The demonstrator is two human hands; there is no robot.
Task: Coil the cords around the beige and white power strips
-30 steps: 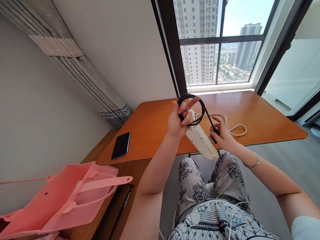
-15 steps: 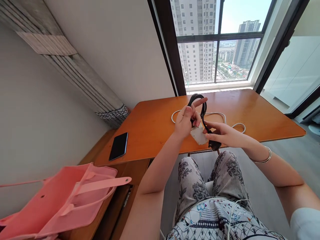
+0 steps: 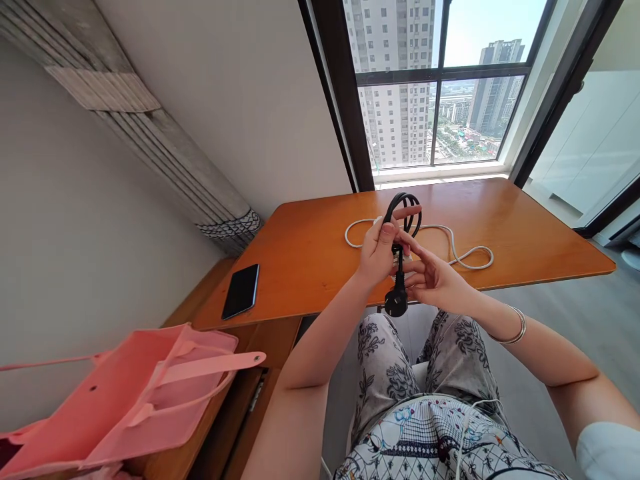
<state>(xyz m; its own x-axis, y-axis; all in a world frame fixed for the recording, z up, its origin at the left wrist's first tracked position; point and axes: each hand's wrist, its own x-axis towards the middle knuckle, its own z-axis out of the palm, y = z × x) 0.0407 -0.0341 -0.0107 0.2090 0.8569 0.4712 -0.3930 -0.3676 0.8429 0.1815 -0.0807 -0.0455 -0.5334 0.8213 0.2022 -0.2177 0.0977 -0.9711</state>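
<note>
Now: left hand (image 3: 381,252) clenched on black cable (image 3: 403,208) coil, mid-air above worktop (image 3: 310,260) edge. Plug (image 3: 397,303) hangs at 6 o'clock from fist, long axis vertical. Right hand (image 3: 433,281) at 4 o'clock, fingers (image 3: 417,257) loose, brushing cord. Left nearer. White cable (image 3: 453,243) on worktop, 1 o'clock.

Orange wooden table (image 3: 525,227), sunlit window (image 3: 440,87), grey floor (image 3: 595,320)

We take this for a home, a room high up in a flat: the far window (image 3: 435,87) looks out on tower blocks (image 3: 395,80). Under it we see a wooden table (image 3: 310,267) on a grey floor (image 3: 590,320). A phone (image 3: 241,291) lies at the table's left end, and a pink bag (image 3: 125,400) sits near left on a low cabinet (image 3: 215,407).
</note>
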